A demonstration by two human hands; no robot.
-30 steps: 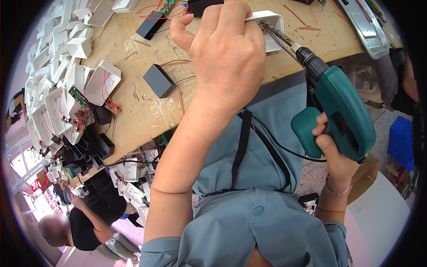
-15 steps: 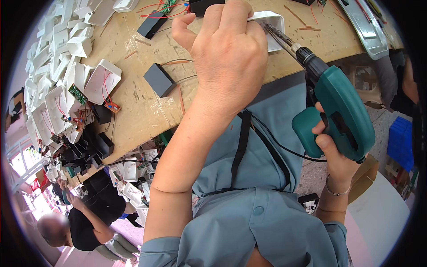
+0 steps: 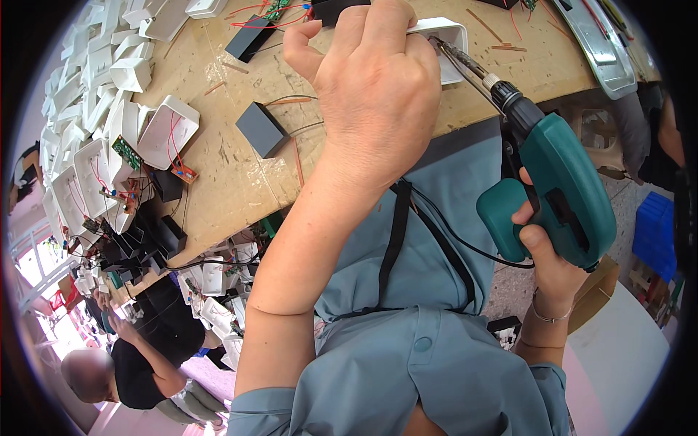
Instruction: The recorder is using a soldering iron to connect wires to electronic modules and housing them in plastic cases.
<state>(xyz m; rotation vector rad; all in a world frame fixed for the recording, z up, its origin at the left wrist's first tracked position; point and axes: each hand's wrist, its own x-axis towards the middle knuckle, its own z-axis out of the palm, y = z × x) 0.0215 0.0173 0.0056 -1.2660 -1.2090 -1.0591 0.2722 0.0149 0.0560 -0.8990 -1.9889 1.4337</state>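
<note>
In my right hand [image 3: 547, 265] is a green soldering gun [image 3: 571, 185], its grip wrapped by my fingers. The gun's metal tip reaches up and left into a white plastic case [image 3: 454, 35] at the table's near edge. My left hand [image 3: 382, 98] is closed at the left side of that case, its fingertips largely hidden behind the knuckles. What the tip touches inside the case is too small to make out. A dark grey box [image 3: 262, 131] with thin leads lies left of my left wrist, and another dark box [image 3: 249, 39] lies farther back.
White plastic cases [image 3: 98, 94] are heaped along the table's left side. Near them lie green circuit boards [image 3: 128, 152] with red wires and black boxes [image 3: 171, 236]. A clear tray [image 3: 600, 54] stands at far right. Another person [image 3: 142, 363] works at lower left. A black cord [image 3: 465, 247] crosses my lap.
The soldering gun and my right hand have shifted very slightly right and down. My left hand and the white case have moved a touch to the right.
</note>
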